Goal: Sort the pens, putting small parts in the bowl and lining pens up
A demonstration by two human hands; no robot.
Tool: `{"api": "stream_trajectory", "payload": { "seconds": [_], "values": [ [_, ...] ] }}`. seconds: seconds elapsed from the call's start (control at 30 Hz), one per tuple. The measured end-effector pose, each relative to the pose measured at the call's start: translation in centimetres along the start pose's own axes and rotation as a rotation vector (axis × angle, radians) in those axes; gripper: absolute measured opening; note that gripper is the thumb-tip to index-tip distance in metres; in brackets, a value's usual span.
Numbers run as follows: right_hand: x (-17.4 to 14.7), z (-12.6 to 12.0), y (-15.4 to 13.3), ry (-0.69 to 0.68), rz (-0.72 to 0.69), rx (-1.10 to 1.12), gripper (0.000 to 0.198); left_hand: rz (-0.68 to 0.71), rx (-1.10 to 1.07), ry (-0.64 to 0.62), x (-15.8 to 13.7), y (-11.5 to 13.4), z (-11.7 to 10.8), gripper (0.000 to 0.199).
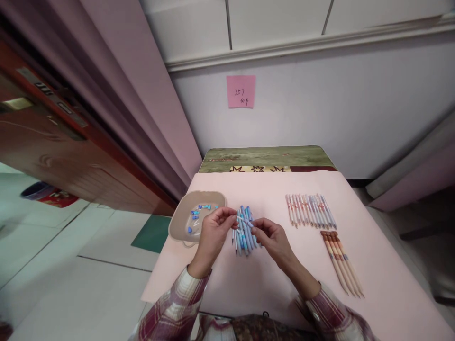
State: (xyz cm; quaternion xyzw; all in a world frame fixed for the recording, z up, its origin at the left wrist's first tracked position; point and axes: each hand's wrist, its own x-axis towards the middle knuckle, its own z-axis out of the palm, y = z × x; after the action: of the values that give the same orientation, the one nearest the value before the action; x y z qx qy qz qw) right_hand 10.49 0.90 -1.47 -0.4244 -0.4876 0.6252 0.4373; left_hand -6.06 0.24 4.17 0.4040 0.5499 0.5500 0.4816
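Above a pile of blue pens [245,241], my two hands meet over one slim piece. My left hand [217,228] is closed, pinching the thin white end of a pen [245,220] between thumb and fingertips. The bluish barrel of that same pen runs into my right hand [273,235], whose thumb and forefinger close on it. Whether the white end is a separate part, I cannot tell. Beside my left wrist stands a beige basin [174,231] with small blue caps [195,214] and thin white pieces in it.
On the right of the pink-covered table [284,274] lie a row of pale patterned pens [311,210] and several beige pens with brown tops [341,263]. A pink note [241,91] is stuck on the wall behind. A wooden door [81,151] stands at left.
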Motion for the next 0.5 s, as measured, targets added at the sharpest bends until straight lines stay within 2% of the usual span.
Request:
{"api": "stream_trajectory", "payload": {
  "seconds": [0.3, 0.43, 0.5],
  "values": [
    [0.02, 0.23, 0.07, -0.033, -0.016, 0.013, 0.025, 0.06, 0.161, -0.066, -0.22, 0.27, 0.3, 0.008],
    [0.16, 0.33, 0.48, -0.086, -0.045, 0.108, 0.024, 0.163, 0.306, -0.1, -0.66, 0.58, 0.15, 0.009],
    [0.21, 0.36, 0.53, -0.109, -0.049, 0.143, 0.024, 0.203, 0.306, -0.108, -0.91, 0.86, 0.08, 0.012]
  ]
}}
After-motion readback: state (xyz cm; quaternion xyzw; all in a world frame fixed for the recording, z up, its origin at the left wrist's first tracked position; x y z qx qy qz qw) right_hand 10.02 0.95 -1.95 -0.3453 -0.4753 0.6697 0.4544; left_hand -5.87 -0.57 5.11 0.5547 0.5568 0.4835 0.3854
